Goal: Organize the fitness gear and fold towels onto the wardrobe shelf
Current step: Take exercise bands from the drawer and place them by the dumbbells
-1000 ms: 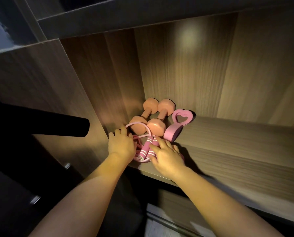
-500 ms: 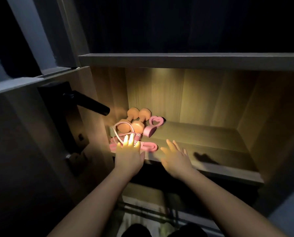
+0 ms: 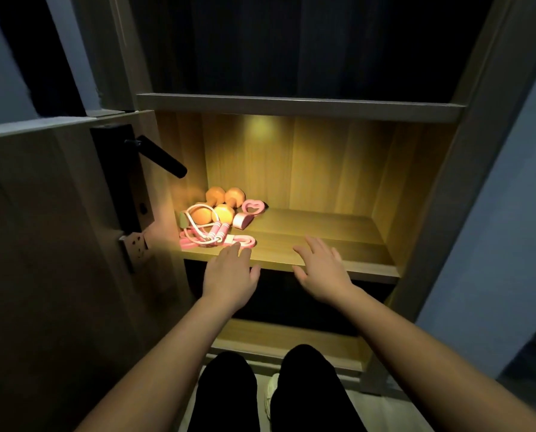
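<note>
Two orange dumbbells (image 3: 221,207) lie in the back left corner of the lit wooden wardrobe shelf (image 3: 322,244). A pink heart-shaped grip trainer (image 3: 248,213) rests beside them on the right. In front lies a coiled pink jump rope (image 3: 212,236) with striped handles. My left hand (image 3: 229,272) hovers flat at the shelf's front edge, just short of the rope, holding nothing. My right hand (image 3: 321,266) is spread over the shelf's front middle, also holding nothing. No towel is in view.
A wooden door (image 3: 58,244) with a black lever handle (image 3: 162,155) stands open at the left, close to the shelf. Another shelf board (image 3: 298,106) runs above, a dark one below. My dark-trousered legs (image 3: 270,391) stand before the wardrobe. The shelf's right part lies bare.
Both hands have let go of the jump rope and drawn back to the shelf's front edge. The view has pulled away from the shelf.
</note>
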A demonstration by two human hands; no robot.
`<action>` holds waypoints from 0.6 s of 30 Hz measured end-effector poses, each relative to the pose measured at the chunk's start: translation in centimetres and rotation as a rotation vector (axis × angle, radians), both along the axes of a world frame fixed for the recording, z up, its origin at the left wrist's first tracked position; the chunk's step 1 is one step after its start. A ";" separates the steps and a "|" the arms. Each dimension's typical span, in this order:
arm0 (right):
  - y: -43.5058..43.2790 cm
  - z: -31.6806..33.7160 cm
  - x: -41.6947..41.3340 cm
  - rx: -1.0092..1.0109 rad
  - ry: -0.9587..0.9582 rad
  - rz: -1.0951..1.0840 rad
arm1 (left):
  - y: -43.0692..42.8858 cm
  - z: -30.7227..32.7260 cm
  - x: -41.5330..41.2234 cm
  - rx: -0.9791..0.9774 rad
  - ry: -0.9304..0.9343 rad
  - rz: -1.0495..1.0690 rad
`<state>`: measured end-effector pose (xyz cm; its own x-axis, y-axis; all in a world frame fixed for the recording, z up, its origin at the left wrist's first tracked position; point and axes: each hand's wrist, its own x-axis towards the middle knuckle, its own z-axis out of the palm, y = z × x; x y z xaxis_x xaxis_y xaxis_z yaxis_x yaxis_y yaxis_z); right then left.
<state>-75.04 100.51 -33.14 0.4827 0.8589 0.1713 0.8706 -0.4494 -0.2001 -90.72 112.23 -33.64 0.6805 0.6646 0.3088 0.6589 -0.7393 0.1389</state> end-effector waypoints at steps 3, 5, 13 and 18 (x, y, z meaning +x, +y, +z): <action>-1.5 -0.7 -0.8 0.058 0.061 0.005 | -0.2 0.5 -0.4 0.004 -0.032 -0.054; -2.5 -2.2 -1.0 0.077 0.097 -0.002 | -0.1 0.1 -0.4 0.006 -0.014 -0.098; -1.0 -9.1 1.8 -0.072 0.200 -0.043 | 1.9 -5.8 2.7 -0.146 -0.037 -0.126; 5.0 -11.0 5.5 -0.156 0.205 -0.006 | 7.5 -8.7 6.5 -0.128 0.089 -0.069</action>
<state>-69.55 105.47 -44.11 0.4990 0.8641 -0.0651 0.8161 -0.4939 -0.3001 -84.24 119.72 -42.36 0.7465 0.6457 0.1608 0.6215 -0.7629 0.1780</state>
